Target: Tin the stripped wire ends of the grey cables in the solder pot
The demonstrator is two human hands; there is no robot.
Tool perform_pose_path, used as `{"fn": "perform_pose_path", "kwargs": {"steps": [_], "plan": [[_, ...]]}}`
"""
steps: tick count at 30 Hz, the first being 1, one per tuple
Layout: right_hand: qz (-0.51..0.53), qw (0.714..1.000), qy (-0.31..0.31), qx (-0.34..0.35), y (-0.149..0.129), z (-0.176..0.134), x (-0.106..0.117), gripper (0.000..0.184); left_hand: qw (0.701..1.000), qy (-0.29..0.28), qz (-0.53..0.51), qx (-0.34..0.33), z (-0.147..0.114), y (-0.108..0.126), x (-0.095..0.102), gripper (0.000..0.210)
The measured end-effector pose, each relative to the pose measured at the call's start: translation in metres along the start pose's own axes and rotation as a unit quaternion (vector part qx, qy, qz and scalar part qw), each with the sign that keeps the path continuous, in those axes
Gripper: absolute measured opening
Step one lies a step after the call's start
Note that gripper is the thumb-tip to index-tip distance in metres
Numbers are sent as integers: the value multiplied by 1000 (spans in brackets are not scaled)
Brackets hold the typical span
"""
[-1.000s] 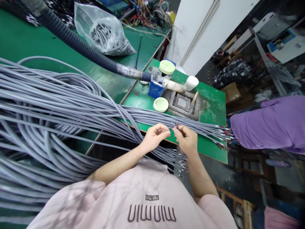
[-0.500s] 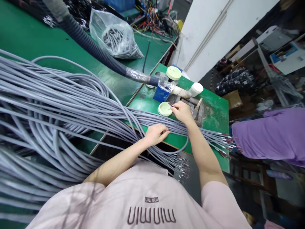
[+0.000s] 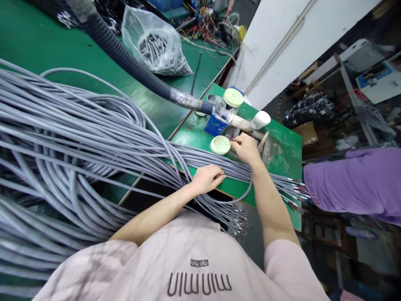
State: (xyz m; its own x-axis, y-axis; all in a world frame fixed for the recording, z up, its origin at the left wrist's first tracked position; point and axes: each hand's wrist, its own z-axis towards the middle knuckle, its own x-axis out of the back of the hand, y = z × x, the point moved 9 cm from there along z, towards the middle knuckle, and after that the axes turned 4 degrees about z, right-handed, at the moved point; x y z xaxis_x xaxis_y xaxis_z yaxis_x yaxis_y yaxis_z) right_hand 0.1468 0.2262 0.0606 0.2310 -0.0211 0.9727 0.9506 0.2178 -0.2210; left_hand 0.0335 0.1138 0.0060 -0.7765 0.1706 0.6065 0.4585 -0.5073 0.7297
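My right hand (image 3: 247, 148) pinches the thin dark wires (image 3: 231, 139) at the end of a grey cable, just right of a small round tub (image 3: 220, 145) with pale yellow-green contents. From below that hand a grey cable (image 3: 247, 193) hangs in a loop past the table edge. Curled over the near side of the cable bundle (image 3: 203, 158) is my left hand (image 3: 208, 178), thumb close to the fingers; what lies inside its grip is hidden. Beyond the tub, a soldering-type station with dark metal parts (image 3: 265, 152) sits partly behind my right hand.
A ribbed black hose (image 3: 131, 69) reaches across to a blue box (image 3: 216, 124). Behind stand a yellow-lidded container (image 3: 233, 97) and a white cup (image 3: 261, 120). A clear bag (image 3: 156, 46) lies on the green table. A person in purple (image 3: 354, 179) is at the right.
My right hand has drawn the wire ends slightly right, away from the tub's rim. My left hand stays almost in place on the cables. The view has shifted a little.
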Motion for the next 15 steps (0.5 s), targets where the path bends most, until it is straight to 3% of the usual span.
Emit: {"fn": "perform_pose_path", "kwargs": {"steps": [6,10,15], "plan": [[-76,991,42,-106,66,-13,31,27,1000,-5,-4,0,0,1,0,19],[-105,980,29,-169,102,-15,24,28,1000,-3,-1,1,1,1,0,19],[-111,973,14,-202,117,-13,12,27,1000,1,-2,-7,1,2,1,18]]}}
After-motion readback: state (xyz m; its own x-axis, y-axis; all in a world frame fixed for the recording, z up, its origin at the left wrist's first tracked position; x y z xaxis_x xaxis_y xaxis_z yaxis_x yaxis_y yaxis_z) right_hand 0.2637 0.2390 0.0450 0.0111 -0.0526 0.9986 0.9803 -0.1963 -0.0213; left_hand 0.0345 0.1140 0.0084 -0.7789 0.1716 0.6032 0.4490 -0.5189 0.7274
